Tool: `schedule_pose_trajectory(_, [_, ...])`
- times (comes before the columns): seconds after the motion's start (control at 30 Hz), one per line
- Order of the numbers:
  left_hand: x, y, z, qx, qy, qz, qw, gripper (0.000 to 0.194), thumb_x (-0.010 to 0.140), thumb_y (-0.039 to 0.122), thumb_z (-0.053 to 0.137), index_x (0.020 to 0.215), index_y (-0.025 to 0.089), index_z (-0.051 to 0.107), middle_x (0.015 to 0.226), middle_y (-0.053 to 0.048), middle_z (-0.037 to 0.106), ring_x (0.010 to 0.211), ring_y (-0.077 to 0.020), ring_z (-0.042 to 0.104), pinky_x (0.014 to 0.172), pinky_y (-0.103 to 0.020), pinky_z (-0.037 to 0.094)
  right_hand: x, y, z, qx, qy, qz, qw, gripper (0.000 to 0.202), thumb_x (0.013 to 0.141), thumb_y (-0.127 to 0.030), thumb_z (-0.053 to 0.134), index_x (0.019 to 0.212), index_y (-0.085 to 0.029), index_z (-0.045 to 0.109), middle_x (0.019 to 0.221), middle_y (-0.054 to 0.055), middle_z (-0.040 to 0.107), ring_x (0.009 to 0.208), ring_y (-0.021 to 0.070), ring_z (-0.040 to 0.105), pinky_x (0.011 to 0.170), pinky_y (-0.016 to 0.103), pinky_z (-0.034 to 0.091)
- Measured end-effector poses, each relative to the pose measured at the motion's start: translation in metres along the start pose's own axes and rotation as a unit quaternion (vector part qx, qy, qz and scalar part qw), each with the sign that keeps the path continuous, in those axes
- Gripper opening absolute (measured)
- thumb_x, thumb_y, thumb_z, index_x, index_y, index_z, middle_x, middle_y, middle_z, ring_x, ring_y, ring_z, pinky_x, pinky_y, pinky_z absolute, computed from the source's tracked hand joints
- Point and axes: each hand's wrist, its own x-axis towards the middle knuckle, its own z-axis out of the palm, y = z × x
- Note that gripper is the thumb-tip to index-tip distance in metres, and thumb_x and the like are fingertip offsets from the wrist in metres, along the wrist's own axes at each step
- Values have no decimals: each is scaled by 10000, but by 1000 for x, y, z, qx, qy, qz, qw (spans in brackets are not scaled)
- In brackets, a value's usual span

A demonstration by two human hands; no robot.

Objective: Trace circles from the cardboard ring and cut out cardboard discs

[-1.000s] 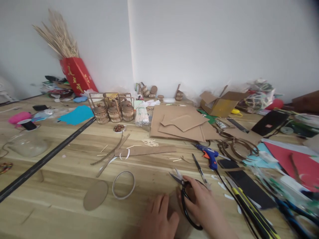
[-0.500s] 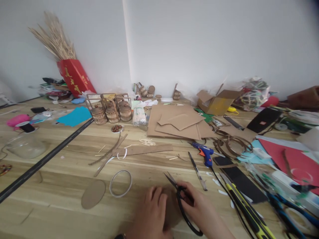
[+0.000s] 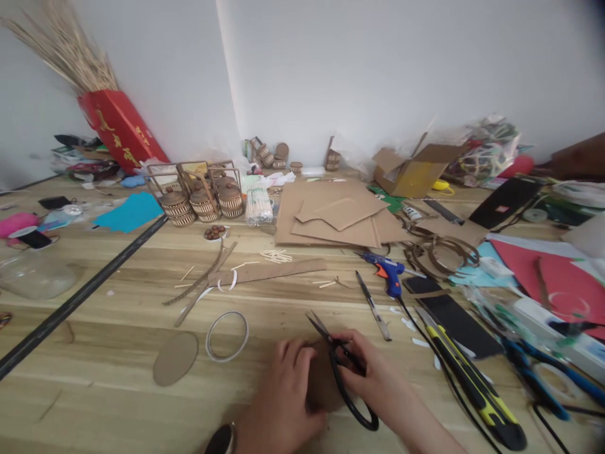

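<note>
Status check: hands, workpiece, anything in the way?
Right hand holding black-handled metal scissors, blades slightly parted. Left hand against partly hidden brown piece, material unclear. Slim black pen nearby, not blocking blades.

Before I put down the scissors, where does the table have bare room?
Bare wood lies between the cardboard oval and the left hand. A second patch is bordered by the pale ring, the cardboard strip and the scissors. To the right it is crowded: glue gun, pen, utility knife and white scraps.
</note>
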Motion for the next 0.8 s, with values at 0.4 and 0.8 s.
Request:
schedule_pose_trajectory(0.4, [2,-17,-3,-141,132,45,980,483,748,37,612,1201,199,564,1240,-113,676,1175,-272,626,1022,-432,482,-2,-8,3,-88,-27,-48,995,422,734,-159,560,1150,-184,630,853,17,721,735,179,661,647,266,506])
schedule_pose_trajectory(0.8, [7,-29,-26,-183,331,48,924,327,813,161,538,1137,201,565,1198,-109,667,1154,-291,619,1003,-452,479,8,-9,-22,-334,12,-93,938,496,842,-127,654,1338,-110,647,1127,195,686,1040,332,630,945,447,473])
